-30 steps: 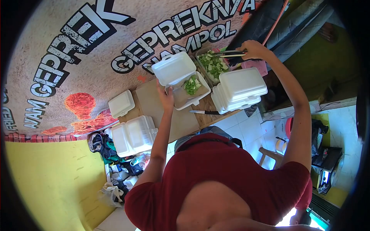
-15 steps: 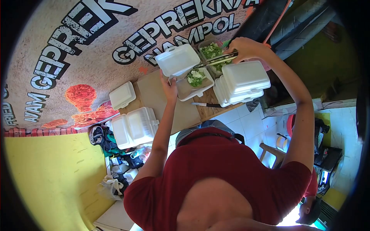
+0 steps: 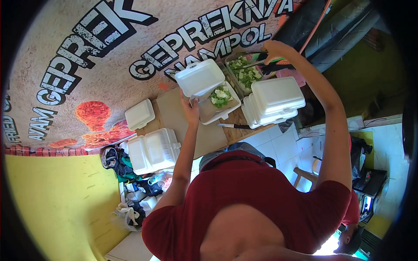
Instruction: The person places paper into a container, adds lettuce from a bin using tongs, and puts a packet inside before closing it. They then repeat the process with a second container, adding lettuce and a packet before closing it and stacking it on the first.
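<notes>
My left hand [image 3: 191, 112] grips the near left side of an open white foam food box [image 3: 233, 111], thumb over the edge beside its raised lid [image 3: 199, 78]. Brown paper lines the box, and a heap of chopped lettuce [image 3: 221, 96] lies on it. In my right hand [image 3: 278, 51] are metal tongs [image 3: 257, 63], closed in my fingers and reaching down over a clear tub of shredded lettuce [image 3: 246, 77] behind the box. The tong tips are at the greens.
Stacked closed foam boxes [image 3: 278, 95] stand right of the open one. A knife [image 3: 235, 126] lies near the table's front edge. More foam boxes [image 3: 154, 151] and a single closed box [image 3: 139, 114] sit at left. Another person [image 3: 350, 230] is behind at lower right.
My right hand has moved from over the food box up and back to the lettuce tub with the tongs. More lettuce now lies in the box. My left hand stays on it.
</notes>
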### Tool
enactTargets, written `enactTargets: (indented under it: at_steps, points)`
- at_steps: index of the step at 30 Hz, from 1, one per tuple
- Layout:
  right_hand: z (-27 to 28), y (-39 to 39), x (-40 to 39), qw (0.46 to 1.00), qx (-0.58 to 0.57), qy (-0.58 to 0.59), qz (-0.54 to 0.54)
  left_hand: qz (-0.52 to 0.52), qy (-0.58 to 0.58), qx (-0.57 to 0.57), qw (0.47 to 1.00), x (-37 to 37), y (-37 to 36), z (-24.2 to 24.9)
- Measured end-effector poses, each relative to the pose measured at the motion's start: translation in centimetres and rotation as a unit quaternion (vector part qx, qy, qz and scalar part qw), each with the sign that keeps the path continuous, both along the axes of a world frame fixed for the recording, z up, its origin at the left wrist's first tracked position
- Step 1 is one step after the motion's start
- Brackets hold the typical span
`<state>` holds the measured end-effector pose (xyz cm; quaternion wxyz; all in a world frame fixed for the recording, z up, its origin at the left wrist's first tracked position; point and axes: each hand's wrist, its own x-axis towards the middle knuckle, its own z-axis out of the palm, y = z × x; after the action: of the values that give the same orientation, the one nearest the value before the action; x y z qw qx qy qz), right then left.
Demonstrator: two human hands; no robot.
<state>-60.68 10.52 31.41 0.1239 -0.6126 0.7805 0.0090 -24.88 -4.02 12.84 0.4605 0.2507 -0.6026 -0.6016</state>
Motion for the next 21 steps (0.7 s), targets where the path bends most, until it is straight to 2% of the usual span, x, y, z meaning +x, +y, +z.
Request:
enactTargets:
  at_steps: [3, 4, 7, 11, 21]
  points:
    - [-0.8, -1.6, 0.1, 0.993, 0.114, 0.027, -0.019, -0.001, -0.032, 0.031, 0.999, 0.7, 0.7, 1.1]
    - [-2.0, -1.8, -0.3, 0.993, 0.114, 0.023, -0.023, -0.004, -0.026, 0.036, 0.999, 0.7, 0.6, 0.8]
    - [-3.6, -1.3, -0.7, 0.997, 0.064, -0.038, 0.001, -0.011, -0.011, 0.045, 0.999, 0.9, 0.2, -0.2]
    - [-3.4, 0.2, -0.5, 0.998, 0.049, -0.042, 0.003, -0.023, -0.017, 0.056, 0.998, 1.1, -0.2, -1.1]
    - [1.6, 5.4, 0.5, 0.997, -0.019, -0.077, -0.024, -0.021, 0.000, 0.052, 0.998, -0.5, -0.1, 0.2]
